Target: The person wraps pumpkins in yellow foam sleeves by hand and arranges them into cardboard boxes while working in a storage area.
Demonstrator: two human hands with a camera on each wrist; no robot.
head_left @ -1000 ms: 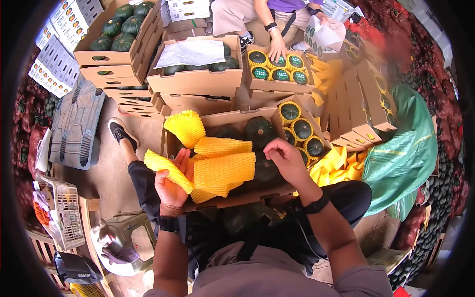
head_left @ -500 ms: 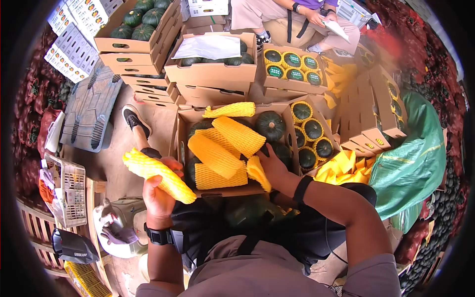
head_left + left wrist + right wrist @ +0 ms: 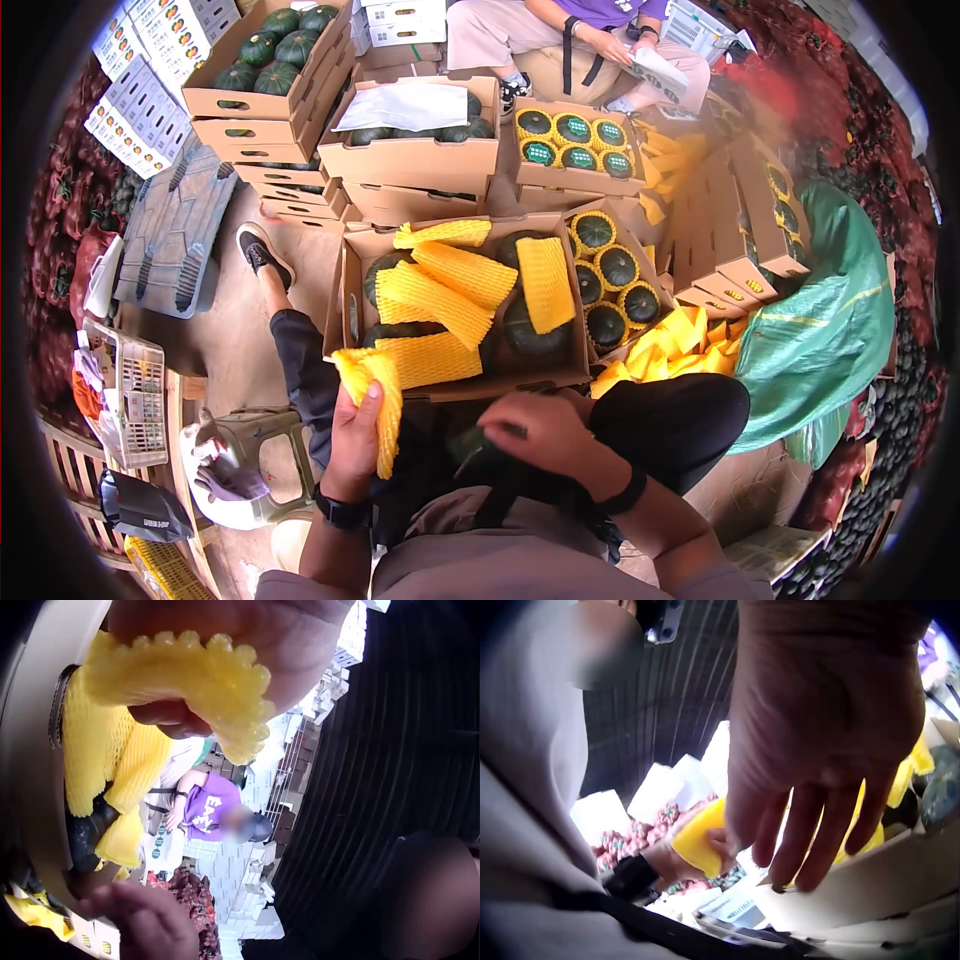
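Observation:
My left hand (image 3: 355, 435) grips a yellow foam net sleeve (image 3: 385, 400) by the box's near left corner. In the left wrist view this sleeve (image 3: 180, 671) bends across the palm. Over the lap, outside the box, hovers my right hand (image 3: 550, 430); in the right wrist view the hand (image 3: 829, 750) has its fingers extended downward, with nothing seen held. The open cardboard box (image 3: 555, 375) holds dark green squashes (image 3: 530, 330), with several loose sleeves (image 3: 435, 360) on top. One sleeve (image 3: 546, 285) lies over the squashes at the right.
Right of the box stands another with netted squashes (image 3: 617, 267), beside a pile of yellow sleeves (image 3: 690, 345) and a green sack (image 3: 820, 330). Stacked boxes (image 3: 410, 165) rise behind. Across from me a seated person (image 3: 600, 30) holds a printed sheet (image 3: 660, 75).
My right hand has left the box and come back over the lap. A sleeve formerly beside it now lies across the right-hand squashes. The left hand's sleeve has swung more upright.

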